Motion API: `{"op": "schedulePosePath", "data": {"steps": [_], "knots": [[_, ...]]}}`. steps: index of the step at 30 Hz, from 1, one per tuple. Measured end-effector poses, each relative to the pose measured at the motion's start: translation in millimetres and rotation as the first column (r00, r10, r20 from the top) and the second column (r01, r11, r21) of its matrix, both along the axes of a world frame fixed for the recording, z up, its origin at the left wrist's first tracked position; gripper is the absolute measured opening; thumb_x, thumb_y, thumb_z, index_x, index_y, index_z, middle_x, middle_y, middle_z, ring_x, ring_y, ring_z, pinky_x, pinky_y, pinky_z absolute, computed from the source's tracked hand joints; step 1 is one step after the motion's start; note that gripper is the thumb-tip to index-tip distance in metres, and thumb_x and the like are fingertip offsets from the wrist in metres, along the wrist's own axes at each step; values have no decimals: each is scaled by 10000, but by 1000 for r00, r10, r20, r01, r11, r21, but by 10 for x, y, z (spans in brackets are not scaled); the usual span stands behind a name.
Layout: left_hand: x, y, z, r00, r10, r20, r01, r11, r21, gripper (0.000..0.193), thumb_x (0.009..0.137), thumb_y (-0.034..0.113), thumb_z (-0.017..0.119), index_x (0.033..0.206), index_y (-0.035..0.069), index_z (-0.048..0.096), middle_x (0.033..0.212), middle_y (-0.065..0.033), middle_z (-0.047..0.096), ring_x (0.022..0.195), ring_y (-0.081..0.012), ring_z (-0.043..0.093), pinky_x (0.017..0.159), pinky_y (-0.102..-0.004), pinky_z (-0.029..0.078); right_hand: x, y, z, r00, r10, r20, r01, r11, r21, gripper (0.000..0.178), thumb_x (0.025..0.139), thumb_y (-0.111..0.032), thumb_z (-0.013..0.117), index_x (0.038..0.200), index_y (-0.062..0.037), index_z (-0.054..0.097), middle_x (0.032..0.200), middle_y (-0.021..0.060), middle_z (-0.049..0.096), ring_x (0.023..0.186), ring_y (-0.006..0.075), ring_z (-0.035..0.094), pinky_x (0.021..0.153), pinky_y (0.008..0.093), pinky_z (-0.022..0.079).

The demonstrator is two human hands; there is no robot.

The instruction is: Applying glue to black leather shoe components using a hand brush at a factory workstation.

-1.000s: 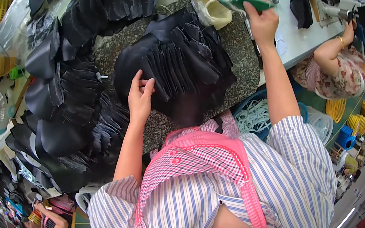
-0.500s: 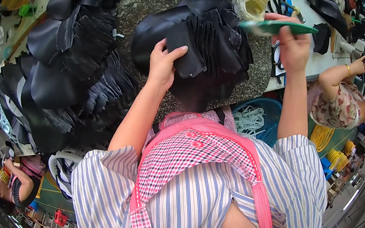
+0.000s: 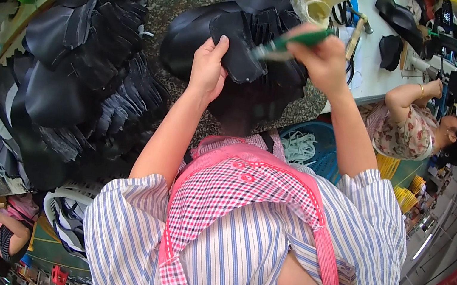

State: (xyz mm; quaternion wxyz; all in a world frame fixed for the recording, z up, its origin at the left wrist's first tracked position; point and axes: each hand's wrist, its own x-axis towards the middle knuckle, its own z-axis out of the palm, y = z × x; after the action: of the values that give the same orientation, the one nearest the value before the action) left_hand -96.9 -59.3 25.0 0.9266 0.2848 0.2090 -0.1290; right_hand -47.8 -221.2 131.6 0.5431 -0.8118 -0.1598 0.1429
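Observation:
My right hand point(image 3: 323, 62) is closed round the green handle of a brush point(image 3: 297, 40), slightly smeared by motion. The pale bristle end of the brush is over the edge of a black leather-like piece point(image 3: 237, 53), and looks to touch it. On that piece's left edge my left hand point(image 3: 209, 70) is closed, thumb on top and fingers below. This piece lies at the front of a fanned stack of similar black pieces point(image 3: 190, 30), on a speckled stone slab point(image 3: 164, 2). Just beyond my right hand stands a pot with a yellowish coating point(image 3: 317, 11).
Large fanned piles of black pieces point(image 3: 61, 96) cover the left side. A hammer point(image 3: 356, 34) and loose black pieces point(image 3: 390, 52) lie at the right. A blue basket point(image 3: 329, 153) with pale strips sits below the slab. Co-workers point(image 3: 418, 126) sit at both sides.
My right hand has brought the brush left and down, from beside the pot to the black piece. My left hand still holds the piece, which now lies turned flatter over the stack.

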Motion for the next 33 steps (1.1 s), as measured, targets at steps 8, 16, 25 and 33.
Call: {"op": "schedulePosePath", "data": {"steps": [8, 16, 25, 33], "knots": [[21, -4, 16, 997, 54, -61, -56, 997, -43, 206, 847, 158, 420, 985, 10, 462, 939, -74, 537, 838, -172, 533, 755, -305, 430, -75, -157, -27, 976, -70, -205, 86, 994, 71, 72, 723, -67, 574, 769, -13, 562, 625, -8, 537, 546, 46, 470, 478, 170, 348], [57, 42, 62, 998, 30, -54, -32, 999, -35, 193, 847, 159, 421, 963, 15, 475, 919, -69, 543, 827, -168, 535, 745, -301, 435, -48, -204, 32, 967, -28, -255, 44, 997, 57, 75, 703, -37, 570, 743, 25, 553, 667, 25, 555, 622, 105, 505, 558, 229, 403], [49, 49, 82, 979, -199, -53, 197, 980, -33, 196, 843, 130, 409, 943, -11, 502, 869, -80, 570, 735, -139, 557, 686, -266, 454, 701, 77, -74, 840, 403, 364, -348, 914, -209, 171, 622, 38, 591, 779, -30, 582, 734, 70, 570, 689, 185, 542, 606, 269, 424], [92, 98, 66, 971, -231, -56, 235, 969, 73, 196, 839, 120, 413, 952, -12, 504, 860, -68, 572, 737, -125, 552, 681, -248, 446, 830, 88, -6, 806, 493, 327, -442, 869, -220, 131, 653, -105, 617, 769, -83, 559, 663, 81, 531, 628, 244, 524, 558, 310, 417]]}}
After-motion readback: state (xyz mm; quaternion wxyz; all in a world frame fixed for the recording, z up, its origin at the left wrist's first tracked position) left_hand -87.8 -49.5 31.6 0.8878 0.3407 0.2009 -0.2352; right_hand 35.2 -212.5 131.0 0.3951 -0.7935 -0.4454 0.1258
